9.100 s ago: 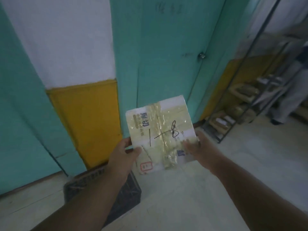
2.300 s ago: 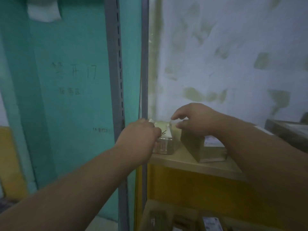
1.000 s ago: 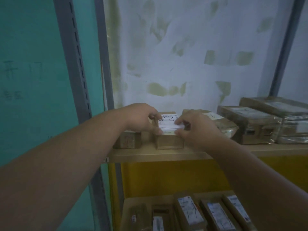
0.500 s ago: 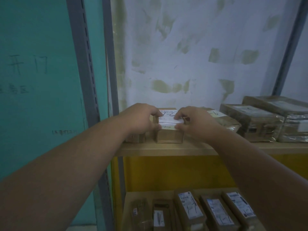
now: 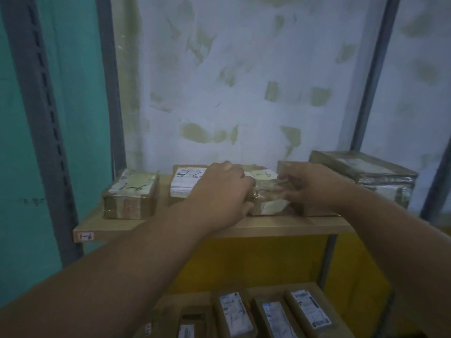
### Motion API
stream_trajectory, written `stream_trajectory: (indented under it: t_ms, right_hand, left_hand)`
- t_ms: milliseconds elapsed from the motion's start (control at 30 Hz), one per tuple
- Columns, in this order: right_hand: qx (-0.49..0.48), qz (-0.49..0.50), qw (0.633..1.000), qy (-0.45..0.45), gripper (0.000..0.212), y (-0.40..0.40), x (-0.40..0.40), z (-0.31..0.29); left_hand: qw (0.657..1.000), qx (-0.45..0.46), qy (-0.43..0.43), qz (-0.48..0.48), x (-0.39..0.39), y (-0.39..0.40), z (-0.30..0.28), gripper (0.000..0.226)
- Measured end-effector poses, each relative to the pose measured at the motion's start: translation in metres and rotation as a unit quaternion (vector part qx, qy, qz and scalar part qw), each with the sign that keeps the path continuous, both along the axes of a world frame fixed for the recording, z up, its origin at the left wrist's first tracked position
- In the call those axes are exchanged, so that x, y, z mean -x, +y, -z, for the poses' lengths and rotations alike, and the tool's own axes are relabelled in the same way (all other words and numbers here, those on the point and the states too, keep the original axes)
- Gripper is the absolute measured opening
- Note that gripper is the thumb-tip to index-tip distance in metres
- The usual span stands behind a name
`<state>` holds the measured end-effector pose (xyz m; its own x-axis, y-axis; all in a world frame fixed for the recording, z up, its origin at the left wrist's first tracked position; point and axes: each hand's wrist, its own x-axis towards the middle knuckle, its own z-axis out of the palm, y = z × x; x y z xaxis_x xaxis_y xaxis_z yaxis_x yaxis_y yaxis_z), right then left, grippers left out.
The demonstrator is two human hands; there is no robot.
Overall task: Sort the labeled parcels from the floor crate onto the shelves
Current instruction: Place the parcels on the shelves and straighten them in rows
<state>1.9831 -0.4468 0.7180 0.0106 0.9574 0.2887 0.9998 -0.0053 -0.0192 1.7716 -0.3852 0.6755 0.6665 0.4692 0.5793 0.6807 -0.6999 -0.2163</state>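
Note:
Brown parcels stand in a row on a wooden shelf point(image 5: 280, 226) whose front edge carries a "1-6" tag. Both my hands are on the third one, a tape-wrapped parcel point(image 5: 267, 200) with "1-6" handwritten on top. My left hand point(image 5: 224, 191) wraps its left front corner. At the parcel's right side, my right hand point(image 5: 310, 189) pinches it with the fingers. Left of it are a parcel with a white printed label point(image 5: 184, 182) and, at the shelf's left end, another "1-6" parcel point(image 5: 130, 196).
Larger taped parcels point(image 5: 366, 176) are stacked at the shelf's right end. The lower shelf point(image 5: 170, 301) holds several labelled boxes lying side by side. Grey slotted uprights point(image 5: 39, 118) frame the rack on the left and right. A patchy white wall is behind.
Both hands have moved right, from the white-labelled parcel to the tape-wrapped one beside it. Earlier I carried a parcel from the crate and set it at the shelf's left end.

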Motion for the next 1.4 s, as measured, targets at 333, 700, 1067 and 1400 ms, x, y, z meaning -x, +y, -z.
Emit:
stream_trajectory:
  t_ms: [333,700,1067,1400]
  right_hand:
    - [-0.03,-0.152,0.985,-0.072,0.014,0.036,-0.033,0.021]
    - [-0.043,-0.187,0.981,-0.037,0.024,0.041,-0.011,0.027]
    - [-0.087,-0.056,0.994,-0.024,0.038,-0.005,-0.036,0.008]
    - [-0.032,0.057,0.995,-0.074,0.049,-0.023,-0.124,-0.012]
  left_hand:
    - [0.985,0.048,0.067,-0.154,-0.044,0.006,-0.007,0.041]
    - [0.976,0.036,0.091,-0.195,-0.019,0.0,-0.011,0.032]
    - [0.993,0.026,0.029,-0.111,-0.019,-0.01,-0.02,0.043]
    - [0.998,0.059,-0.012,-0.01,-0.126,-0.017,-0.031,0.047]
